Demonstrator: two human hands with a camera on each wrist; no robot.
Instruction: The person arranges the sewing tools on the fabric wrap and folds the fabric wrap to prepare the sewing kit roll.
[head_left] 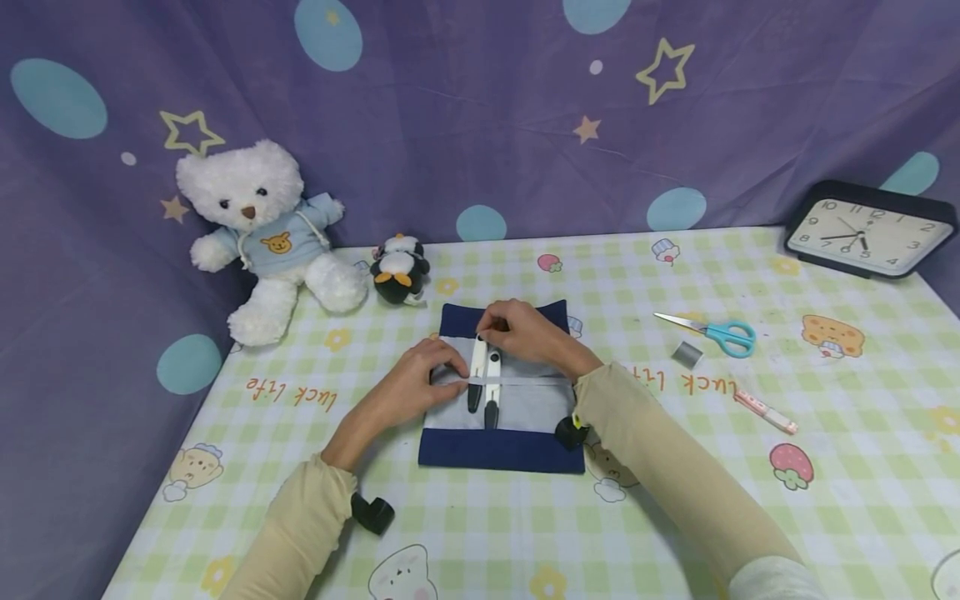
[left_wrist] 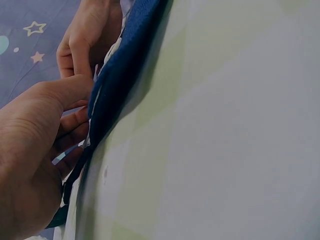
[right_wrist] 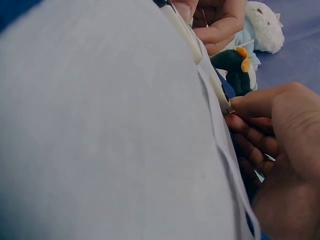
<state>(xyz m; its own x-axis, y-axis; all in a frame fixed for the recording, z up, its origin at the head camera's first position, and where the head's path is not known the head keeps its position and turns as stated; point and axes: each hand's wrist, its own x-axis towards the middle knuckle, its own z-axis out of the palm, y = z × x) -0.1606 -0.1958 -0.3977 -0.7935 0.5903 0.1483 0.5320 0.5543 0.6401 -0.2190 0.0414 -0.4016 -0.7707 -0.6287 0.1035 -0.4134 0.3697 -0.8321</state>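
Observation:
A navy and grey fabric organizer (head_left: pixel 501 451) lies unfolded on the table, with a thin elastic band (head_left: pixel 534 381) across its grey middle. Two slim white tools with black ends lie under the band: a left one (head_left: pixel 476 392) and a right one (head_left: pixel 492 397); their exact kind is unclear. My right hand (head_left: pixel 531 335) pinches the upper end of the left tool, also visible as a white tip (right_wrist: pixel 226 100) in the right wrist view. Thumb and forefinger of my left hand (head_left: pixel 411 377) pinch the band beside that tool. In the left wrist view, navy fabric (left_wrist: pixel 125 60) hides the tools.
To the right lie blue-handled scissors (head_left: pixel 729 337), a small grey spool (head_left: pixel 687 355) and a pink-and-white pen-like item (head_left: pixel 765 412). A black clock (head_left: pixel 870 229) stands at the back right. A white teddy bear (head_left: pixel 266 242) and penguin plush (head_left: pixel 400 268) sit at the back left.

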